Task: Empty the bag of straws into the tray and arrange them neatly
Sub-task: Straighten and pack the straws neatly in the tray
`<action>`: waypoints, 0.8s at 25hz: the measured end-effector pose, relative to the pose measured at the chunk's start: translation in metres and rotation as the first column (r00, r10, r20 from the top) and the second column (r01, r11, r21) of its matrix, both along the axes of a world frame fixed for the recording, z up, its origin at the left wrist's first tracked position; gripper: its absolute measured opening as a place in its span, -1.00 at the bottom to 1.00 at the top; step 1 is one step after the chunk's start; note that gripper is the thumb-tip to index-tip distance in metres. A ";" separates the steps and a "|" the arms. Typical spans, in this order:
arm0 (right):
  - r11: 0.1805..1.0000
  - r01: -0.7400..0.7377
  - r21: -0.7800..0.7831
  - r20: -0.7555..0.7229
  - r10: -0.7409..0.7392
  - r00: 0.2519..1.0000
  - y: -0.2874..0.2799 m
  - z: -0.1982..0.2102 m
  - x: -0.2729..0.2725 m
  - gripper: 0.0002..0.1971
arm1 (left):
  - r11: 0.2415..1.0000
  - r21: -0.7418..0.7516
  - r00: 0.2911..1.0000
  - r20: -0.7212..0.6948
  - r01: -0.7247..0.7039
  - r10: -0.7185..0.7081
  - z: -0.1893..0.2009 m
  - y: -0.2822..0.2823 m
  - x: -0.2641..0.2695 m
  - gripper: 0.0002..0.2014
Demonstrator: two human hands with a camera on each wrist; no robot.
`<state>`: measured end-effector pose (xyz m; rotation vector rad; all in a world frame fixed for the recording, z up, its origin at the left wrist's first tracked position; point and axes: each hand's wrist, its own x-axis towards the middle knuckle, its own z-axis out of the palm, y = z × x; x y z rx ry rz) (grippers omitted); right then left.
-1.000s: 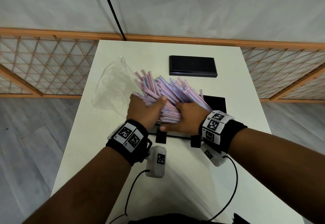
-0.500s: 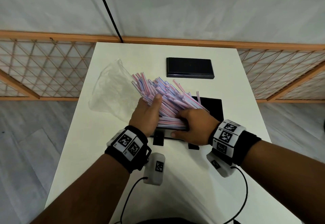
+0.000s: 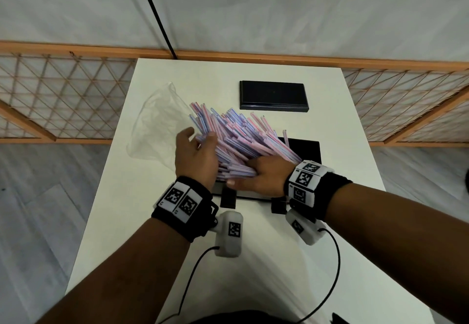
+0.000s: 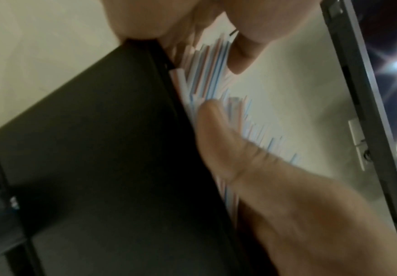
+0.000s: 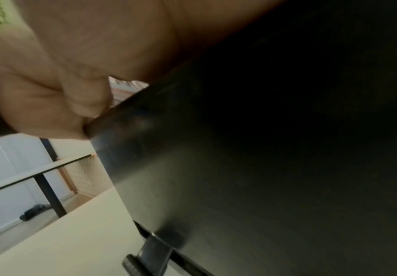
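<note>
A big bundle of pink-and-blue striped straws [image 3: 241, 140] lies fanned out over the black tray [image 3: 307, 148] in the head view, tips pointing far-left. My left hand [image 3: 198, 151] is at the bundle's left side, thumb on top and fingers loosely curled behind it. In the left wrist view the straws [image 4: 207, 80] run between thumb and fingers above the tray's wall [image 4: 98, 149]. My right hand [image 3: 258, 176] grips the straws' near ends at the tray's front edge [image 5: 263, 149]. The clear bag [image 3: 157, 125] lies empty to the left.
A flat black lid-like slab [image 3: 274, 96] lies at the far side of the white table [image 3: 142, 209]. Wooden lattice railings [image 3: 63, 95] flank the table, with grey floor beside it. Two black clips stick out from the tray's front.
My left hand has slid forward along the bundle's left side and loosened its grip. My right hand has shifted right along the near ends. The straws fan out wider.
</note>
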<state>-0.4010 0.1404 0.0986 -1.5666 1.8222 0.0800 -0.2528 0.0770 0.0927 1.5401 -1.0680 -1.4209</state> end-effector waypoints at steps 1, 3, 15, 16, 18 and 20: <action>1.000 0.002 -0.012 0.021 -0.002 1.000 0.000 0.000 0.002 -0.22 | 1.000 0.005 0.998 -0.057 -0.030 0.030 0.001 -0.001 0.002 -0.61; 0.998 0.013 -0.059 0.039 -0.011 0.999 0.000 0.002 0.005 -0.26 | 0.999 -0.037 0.995 -0.097 -0.031 0.028 0.002 -0.002 0.003 -0.52; 0.967 0.025 -0.253 0.014 -0.022 1.000 -0.008 0.021 -0.004 -0.51 | 0.913 -0.136 0.889 0.323 0.384 -0.325 -0.001 0.002 0.002 -0.56; 0.971 -0.007 -0.241 -0.006 0.005 1.000 -0.005 0.024 -0.005 -0.51 | 0.914 -0.087 0.876 0.334 0.395 -0.347 -0.006 0.001 0.003 -0.49; 0.962 -0.048 -0.268 -0.037 0.039 0.999 0.004 0.029 -0.007 -0.52 | 0.946 -0.033 0.925 0.223 0.322 -0.307 -0.008 0.003 0.007 -0.20; 0.926 -0.060 -0.372 -0.051 0.044 0.998 0.018 0.032 -0.010 -0.55 | 0.980 0.006 0.977 0.078 0.200 -0.200 -0.007 0.002 0.008 -0.07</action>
